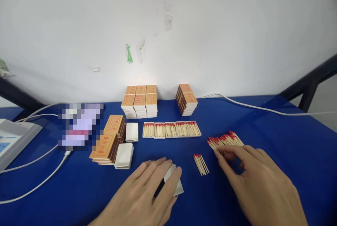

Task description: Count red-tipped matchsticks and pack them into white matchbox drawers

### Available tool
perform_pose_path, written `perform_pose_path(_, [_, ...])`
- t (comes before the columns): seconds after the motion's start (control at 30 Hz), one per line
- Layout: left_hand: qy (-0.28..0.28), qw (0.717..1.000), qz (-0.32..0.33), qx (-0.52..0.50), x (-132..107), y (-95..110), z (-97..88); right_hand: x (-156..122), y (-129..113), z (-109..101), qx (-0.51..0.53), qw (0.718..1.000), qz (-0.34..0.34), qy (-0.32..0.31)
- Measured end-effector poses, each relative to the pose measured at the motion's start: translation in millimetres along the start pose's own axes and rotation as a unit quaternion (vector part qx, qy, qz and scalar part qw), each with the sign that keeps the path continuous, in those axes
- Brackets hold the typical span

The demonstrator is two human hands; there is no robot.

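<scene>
Nearest the camera, the left hand rests low over the surface, which is blue and flat. Its grip is narrow and holds a small white cardboard tray, partly covered by the fingers. Tray orientation: cannot be told.

To the right, the right hand is positioned at the near edge of a loose pile of pale wooden matches with red heads. Thumb and index fingertip are close together and touch the pile; whether the grip pinches any match cannot be told.

Between the hands lies a small group of red-headed wooden matches, laid side by side, heads away from the camera. It is apart from both the pile and the tray.

Beyond the hands, a row of five white cardboard trays filled with matches stands side by side, heads at the far end. Left of the row are two short stacks of white cardboard pieces, next to a stack of orange-topped matchboxes with red print. Behind the row, near the white wall, stand a wider block of orange-topped matchboxes and, to its right, a narrower matchbox stack.
</scene>
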State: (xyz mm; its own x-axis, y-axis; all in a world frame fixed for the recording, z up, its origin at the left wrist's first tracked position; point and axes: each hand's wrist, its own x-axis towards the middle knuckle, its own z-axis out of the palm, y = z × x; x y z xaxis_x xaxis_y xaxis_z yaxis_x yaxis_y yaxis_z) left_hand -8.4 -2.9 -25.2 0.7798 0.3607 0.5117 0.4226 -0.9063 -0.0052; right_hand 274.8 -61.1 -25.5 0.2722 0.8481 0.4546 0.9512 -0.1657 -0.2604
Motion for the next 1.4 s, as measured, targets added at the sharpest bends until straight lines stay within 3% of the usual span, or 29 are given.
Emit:
perform_pose_path(0.27, [0.003,1.000,0.003,0.000,0,1,-0.3,-1,-4,1,-0.011,1.000,-0.026,0.009])
perform_pose_path(0.53, [-0.008,1.000,0.002,0.000,0,1,-1.6,-8,-11,-5,0.024,0.999,-0.001,-0.038])
perform_pose_path(0.97, [-0.011,1.000,0.001,-0.001,0,1,-2.1,-15,-13,-9,0.019,0.998,-0.028,-0.051])
perform_pose_path(1.4, [-0.011,1.000,0.004,-0.006,0,0,-0.8,-13,-16,-7,0.047,0.997,-0.001,-0.061])
